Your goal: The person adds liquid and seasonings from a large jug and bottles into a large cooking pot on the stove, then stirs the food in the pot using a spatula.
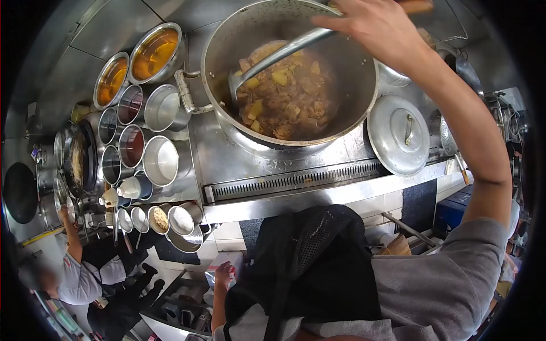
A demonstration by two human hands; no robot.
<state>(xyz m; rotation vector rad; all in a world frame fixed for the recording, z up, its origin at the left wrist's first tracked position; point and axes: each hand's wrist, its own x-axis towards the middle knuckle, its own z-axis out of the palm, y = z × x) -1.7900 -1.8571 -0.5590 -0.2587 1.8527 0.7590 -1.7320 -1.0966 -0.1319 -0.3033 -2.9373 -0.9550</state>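
My right hand point(369, 25) is closed around the long handle of a metal cooking spatula point(284, 52), whose wooden end sticks out beyond the hand. The spatula slants down into a large two-handled pot point(213, 34), its blade at the left side of the food. In the pot lies a brown stew point(290, 102) of meat pieces and yellow chunks, with some steam over it. Low beside my body, my left hand point(223, 274) has curled fingers. Something red shows at them, but I cannot make out whether it is held.
Left of the pot stand two bowls of amber liquid point(153, 54) and several metal canisters point(161, 161). Small seasoning cups point(181, 220) line the counter's front. A round lid point(398, 134) leans at the right. Another person point(85, 278) works at the far left beside pans.
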